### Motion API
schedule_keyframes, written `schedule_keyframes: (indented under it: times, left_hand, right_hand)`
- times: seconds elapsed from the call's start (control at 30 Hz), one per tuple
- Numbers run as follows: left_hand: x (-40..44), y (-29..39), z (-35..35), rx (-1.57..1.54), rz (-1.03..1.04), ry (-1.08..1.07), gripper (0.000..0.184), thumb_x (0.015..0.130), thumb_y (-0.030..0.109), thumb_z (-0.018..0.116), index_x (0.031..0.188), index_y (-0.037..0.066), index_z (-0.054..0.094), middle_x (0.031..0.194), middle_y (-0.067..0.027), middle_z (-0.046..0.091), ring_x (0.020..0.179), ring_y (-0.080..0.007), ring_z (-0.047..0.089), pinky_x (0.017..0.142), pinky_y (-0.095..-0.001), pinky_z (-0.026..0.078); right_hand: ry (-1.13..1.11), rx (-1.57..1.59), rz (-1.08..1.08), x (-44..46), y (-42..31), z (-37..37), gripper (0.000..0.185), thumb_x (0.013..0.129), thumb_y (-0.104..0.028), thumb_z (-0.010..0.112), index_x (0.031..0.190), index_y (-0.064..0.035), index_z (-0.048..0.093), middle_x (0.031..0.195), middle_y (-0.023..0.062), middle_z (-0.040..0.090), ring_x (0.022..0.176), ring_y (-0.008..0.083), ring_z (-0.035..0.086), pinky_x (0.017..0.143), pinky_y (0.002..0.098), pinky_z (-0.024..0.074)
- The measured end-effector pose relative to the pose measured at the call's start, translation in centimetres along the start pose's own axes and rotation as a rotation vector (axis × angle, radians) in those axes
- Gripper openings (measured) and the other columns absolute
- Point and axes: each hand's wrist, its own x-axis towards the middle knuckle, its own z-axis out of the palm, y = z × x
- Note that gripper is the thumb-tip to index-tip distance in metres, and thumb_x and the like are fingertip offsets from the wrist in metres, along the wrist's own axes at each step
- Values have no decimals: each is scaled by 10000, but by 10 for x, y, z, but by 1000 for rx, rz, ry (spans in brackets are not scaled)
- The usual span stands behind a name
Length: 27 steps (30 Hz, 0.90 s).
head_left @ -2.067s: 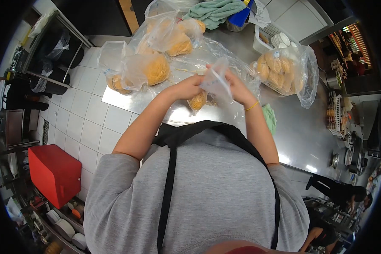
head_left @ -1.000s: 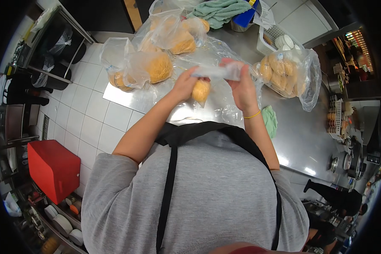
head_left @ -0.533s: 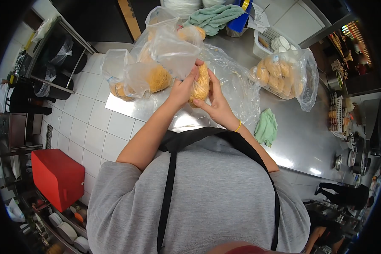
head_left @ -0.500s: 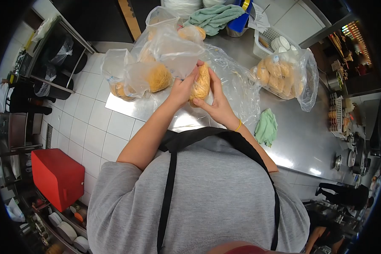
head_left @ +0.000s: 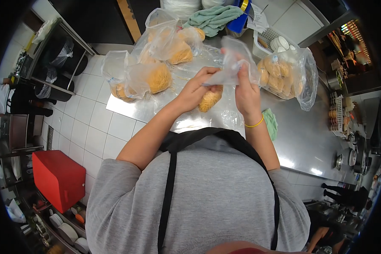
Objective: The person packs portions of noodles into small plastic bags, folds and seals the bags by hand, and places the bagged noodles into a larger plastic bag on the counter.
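In front of me my left hand (head_left: 195, 90) is closed on one side of a clear plastic bag (head_left: 228, 75). My right hand (head_left: 248, 96) pinches the bag's other side between thumb and fingers, and the loose plastic there is blurred. Below the bag's gathered part, beside my left fingers, a bundle of fine yellow shreds (head_left: 211, 100) shows; whether it lies fully inside the bag I cannot tell. Left of my hands lie several bagged yellow bundles, the nearest bag of yellow shreds (head_left: 158, 79) with its plastic loose on top.
A thin plastic sheet (head_left: 228, 114) covers part of the steel table (head_left: 300, 139). A bag of round tan pieces (head_left: 279, 76) stands at right, near a white basket (head_left: 261, 50) with cups. Green cloths (head_left: 213, 19) lie at the back and by my right wrist. A red box (head_left: 58, 180) stands on the floor.
My right hand has moved right and up, drawing the bag's loose plastic across. The yellow bundle, upright between both hands before, now hangs lower and tilted beside my left fingers.
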Motion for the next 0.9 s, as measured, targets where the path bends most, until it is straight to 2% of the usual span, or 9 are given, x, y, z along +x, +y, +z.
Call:
schedule_keyframes:
  times: [0.07,0.13,0.2,0.3,0.4,0.53,0.6,0.7,0.9]
  left_hand:
    - [-5,-10,1,-434,-280,148,200,844,89,397,972,23,536,831,-5,471,823,-116,475,756,-249,391]
    - [-3,4,0,-596,-420,191,261,907,203,399,1047,26,532,800,16,422,781,-80,447,737,-206,391]
    - [1,12,0,-797,-356,243,293,930,245,380,1055,29,533,769,27,408,742,-64,443,708,-192,393]
    - [5,7,1,-516,-299,208,287,933,285,394,992,43,539,757,35,416,723,-58,447,682,-195,399]
    - [5,6,5,-311,-235,57,191,907,199,415,783,68,479,731,34,424,709,-68,425,654,-205,359]
    - [2,-6,0,-75,-263,54,204,925,250,422,847,75,496,781,20,470,746,-55,456,660,-196,397]
    - [0,-3,9,-477,-397,56,192,924,241,423,919,79,525,817,19,488,794,-53,451,701,-207,386]
    - [6,-20,39,-607,-362,260,274,929,275,422,1063,55,518,865,27,502,868,-76,451,780,-245,380]
    - [16,-19,39,-1080,-619,313,385,920,359,429,1076,17,511,865,8,509,809,-90,510,764,-264,442]
  right_hand:
    - [101,70,-47,-4,20,-8,432,936,-384,363,1158,-29,468,998,27,553,792,98,500,737,237,405]
    - [165,294,277,-14,42,-25,538,918,-503,287,1165,-56,456,879,47,569,747,124,536,688,245,437]
    - [-259,458,653,-33,60,-38,671,864,-625,212,1175,-75,438,774,77,569,666,151,572,608,264,473]
    - [-544,937,932,-51,64,-12,826,780,-732,144,1173,-65,434,797,127,602,568,203,604,404,270,476]
    - [-468,1040,979,-46,58,-7,878,746,-765,144,1217,-71,402,815,155,599,571,227,611,456,283,520]
    - [-297,941,797,-36,49,-9,822,761,-742,205,1154,-54,422,976,166,553,804,207,596,562,271,553]
    - [-364,983,748,-33,50,-16,722,790,-694,293,1107,-61,434,1047,138,528,894,224,573,687,336,544]
    - [-116,952,450,-30,53,-22,481,891,-522,342,992,-72,476,1155,128,459,1066,285,467,990,475,299]
    - [75,83,-41,-49,42,-17,197,871,-200,536,756,-40,540,1179,107,483,1071,185,459,907,314,361]
